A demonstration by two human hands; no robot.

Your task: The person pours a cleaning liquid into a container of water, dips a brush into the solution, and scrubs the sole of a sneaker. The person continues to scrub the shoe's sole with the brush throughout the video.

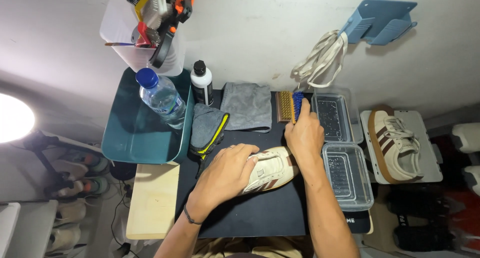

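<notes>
Two bare hands work over a black mat (250, 213). The left hand (227, 175) lies closed over a cream sneaker (270, 170) with dark red stripes, fingers curled around its upper, pressing it onto the mat. At one o'clock from the shoe, the right hand (304, 135) reaches up, fingers half curled on a blue-bristled brush (297, 105) beside a tan brush (285, 106). At three o'clock sit two clear plastic tubs (347, 175). Farther right, a second sneaker (395, 145) rests on a grey tray (430, 158). At eleven o'clock: a teal basin (130, 138), water bottle (161, 98), grey cloths (247, 107).
</notes>
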